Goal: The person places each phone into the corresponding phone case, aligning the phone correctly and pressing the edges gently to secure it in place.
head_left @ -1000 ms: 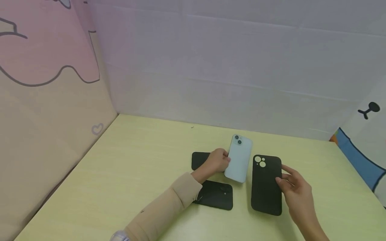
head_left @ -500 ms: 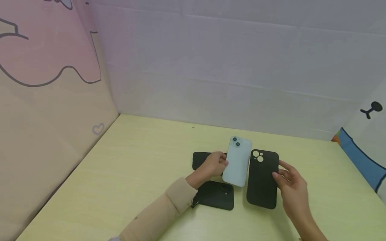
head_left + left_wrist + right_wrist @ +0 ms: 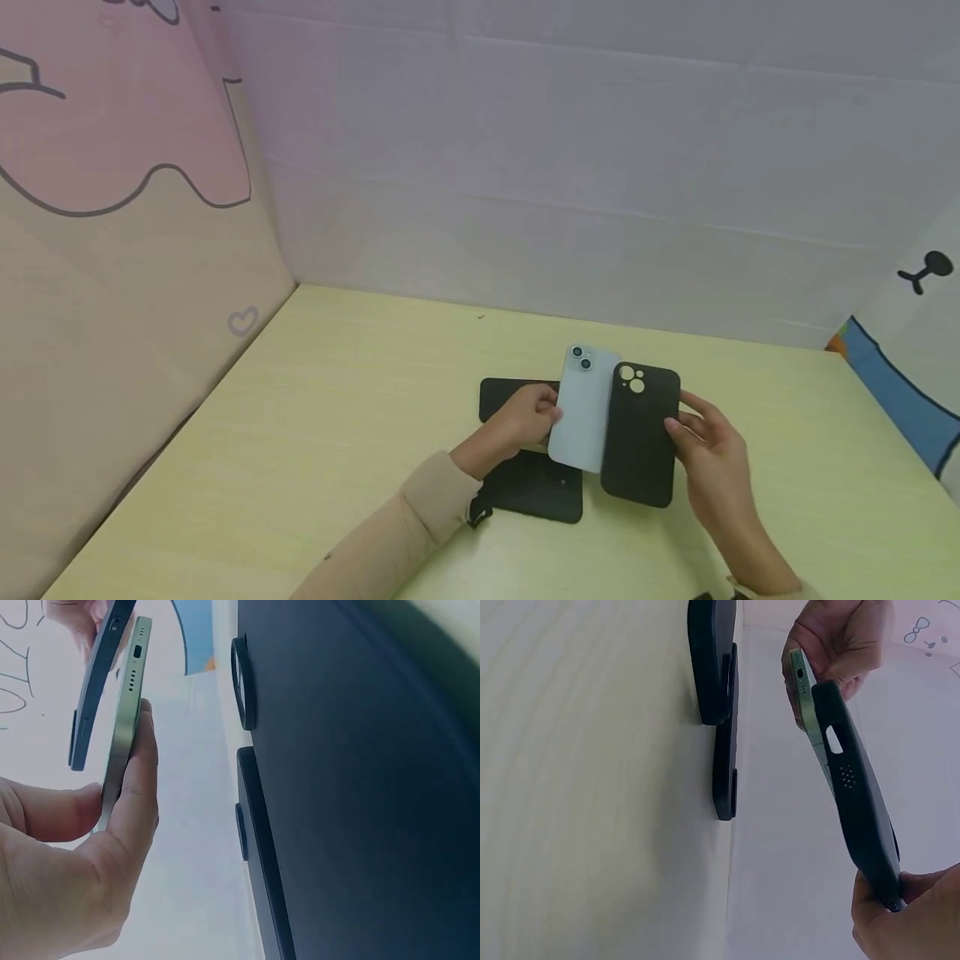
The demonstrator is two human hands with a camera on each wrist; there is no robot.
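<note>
Head view shows us our left hand point(image 3: 517, 421) pinching the smooth pale-blue phone point(image 3: 581, 412) by its edge, fingers curled, while our right hand point(image 3: 708, 450) grips a matte black case point(image 3: 639, 437) touching it, above two flat black cases point(image 3: 536, 496) on the table point(image 3: 300, 433).

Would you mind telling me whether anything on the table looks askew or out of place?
Only slightly: two black cases lie on the table at different angles, one partly hidden behind the left hand. Nothing looks spilled or damaged.
</note>
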